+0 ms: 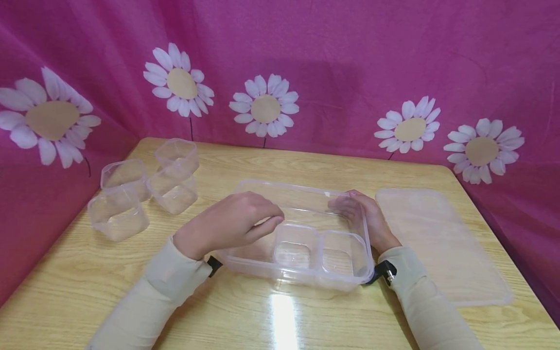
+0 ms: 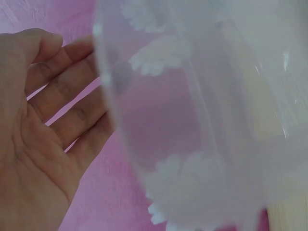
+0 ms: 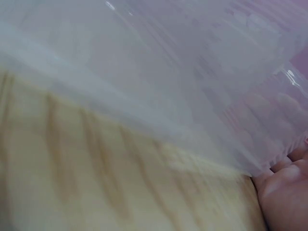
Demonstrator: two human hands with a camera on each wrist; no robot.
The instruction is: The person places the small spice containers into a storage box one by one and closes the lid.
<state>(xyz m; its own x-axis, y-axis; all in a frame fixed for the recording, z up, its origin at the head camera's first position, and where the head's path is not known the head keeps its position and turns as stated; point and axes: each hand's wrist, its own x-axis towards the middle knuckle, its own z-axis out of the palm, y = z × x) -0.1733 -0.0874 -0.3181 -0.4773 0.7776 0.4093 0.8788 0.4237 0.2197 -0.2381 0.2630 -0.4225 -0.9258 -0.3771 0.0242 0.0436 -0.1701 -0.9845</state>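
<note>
A clear rectangular plastic container (image 1: 302, 194) sits mid-table in the head view. Two small clear square cups fill its front right part: one cup (image 1: 297, 243) near the middle, another cup (image 1: 343, 250) in the corner. Over the container's left side is my left hand (image 1: 232, 218), nothing held in it; in the left wrist view its loosely bent fingers (image 2: 72, 91) partly pass behind the hazy plastic wall. My right hand (image 1: 372, 216) holds the container's far right corner from outside, and its fingers (image 3: 264, 120) show through the clear wall in the right wrist view.
Several more small clear cups (image 1: 120, 214) stand grouped at the table's left. A flat translucent lid (image 1: 442, 243) lies on the right of the wooden table (image 1: 227, 311). Pink cloth (image 1: 332, 63) printed with white flowers hangs behind and along both sides.
</note>
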